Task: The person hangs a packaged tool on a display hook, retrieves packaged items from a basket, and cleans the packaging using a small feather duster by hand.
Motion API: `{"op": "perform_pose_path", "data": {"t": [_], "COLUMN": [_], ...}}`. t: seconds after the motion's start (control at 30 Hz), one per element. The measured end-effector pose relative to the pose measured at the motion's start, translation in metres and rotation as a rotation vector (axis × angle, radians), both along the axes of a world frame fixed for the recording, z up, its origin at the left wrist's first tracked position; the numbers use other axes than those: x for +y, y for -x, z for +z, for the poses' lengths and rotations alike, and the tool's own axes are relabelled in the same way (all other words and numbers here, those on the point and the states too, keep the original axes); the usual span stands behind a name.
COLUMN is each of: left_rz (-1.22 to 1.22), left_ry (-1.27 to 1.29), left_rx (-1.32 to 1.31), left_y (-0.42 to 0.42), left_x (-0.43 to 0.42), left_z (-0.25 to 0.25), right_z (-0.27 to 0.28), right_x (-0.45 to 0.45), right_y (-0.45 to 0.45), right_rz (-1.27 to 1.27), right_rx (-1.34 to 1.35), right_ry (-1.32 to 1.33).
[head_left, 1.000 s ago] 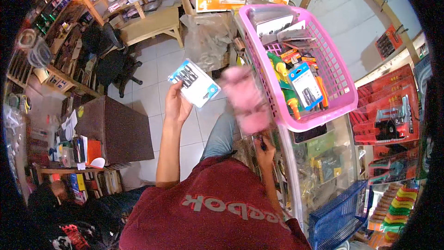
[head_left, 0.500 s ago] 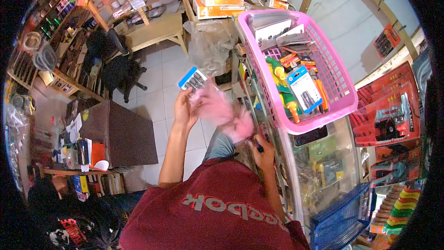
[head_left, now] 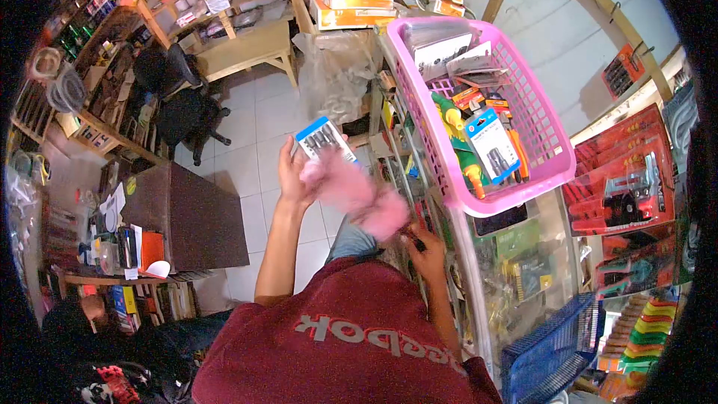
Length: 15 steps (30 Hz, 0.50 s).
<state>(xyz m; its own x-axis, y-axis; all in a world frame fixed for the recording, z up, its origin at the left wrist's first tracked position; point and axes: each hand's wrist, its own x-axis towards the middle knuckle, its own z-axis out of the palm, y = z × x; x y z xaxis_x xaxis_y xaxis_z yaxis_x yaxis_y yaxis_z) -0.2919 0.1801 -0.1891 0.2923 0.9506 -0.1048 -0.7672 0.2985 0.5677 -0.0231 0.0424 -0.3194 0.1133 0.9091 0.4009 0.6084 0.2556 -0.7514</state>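
Note:
In front of me, my left hand [head_left: 293, 172] holds a blue-and-white blister pack [head_left: 321, 138] with dark metal bits in it. My right hand [head_left: 426, 253] grips the dark handle of a pink duster [head_left: 359, 196]. The duster is blurred, and its far end lies over the lower part of the pack. To the right, a pink plastic basket [head_left: 562, 172] rests on a glass display case [head_left: 479, 277]. Inside the basket are a similar blue-and-white pack [head_left: 491, 146], green-and-yellow tools [head_left: 470, 172] and several other packs.
Orange-and-white boxes [head_left: 355, 15] are stacked beyond the basket. A blue basket [head_left: 550, 348] stands at the lower right, near hanging red tool packs [head_left: 628, 187]. On the left are a dark cabinet [head_left: 198, 217], an office chair [head_left: 191, 120] and, at the lower left, a person's dark clothing [head_left: 120, 381].
The duster has swung left from beside the basket onto the pack. The pack has turned in my left hand and moved slightly right. My right hand has shifted a little left and down.

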Motion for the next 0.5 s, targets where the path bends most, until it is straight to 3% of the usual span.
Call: {"op": "perform_pose_path", "data": {"t": [0.03, 0.17, 0.3, 0.37, 0.5], "left_rz": [-0.041, -0.069, -0.004, 0.001, 0.066], "left_ry": [-0.033, -0.164, -0.02, -0.041, -0.059], "left_rx": [0.06, -0.013, 0.016, 0.024, 0.016], "left_y": [0.002, -0.002, -0.008, -0.013, -0.023], "left_x": [0.003, 0.003, -0.002, -0.003, -0.001], "left_z": [-0.006, -0.011, -0.022, -0.029, -0.026], "right_z": [0.004, -0.009, 0.015, 0.029, 0.026], "right_x": [-0.001, 0.006, 0.019, 0.021, 0.008], "right_y": [0.001, 0.008, 0.024, 0.03, 0.039], "right_rz": [0.045, -0.179, -0.119, -0.064, 0.01], "right_rx": [-0.029, 0.131, 0.04, 0.159, 0.129], "right_ry": [-0.053, 0.124, 0.149, 0.526, 0.332]}}
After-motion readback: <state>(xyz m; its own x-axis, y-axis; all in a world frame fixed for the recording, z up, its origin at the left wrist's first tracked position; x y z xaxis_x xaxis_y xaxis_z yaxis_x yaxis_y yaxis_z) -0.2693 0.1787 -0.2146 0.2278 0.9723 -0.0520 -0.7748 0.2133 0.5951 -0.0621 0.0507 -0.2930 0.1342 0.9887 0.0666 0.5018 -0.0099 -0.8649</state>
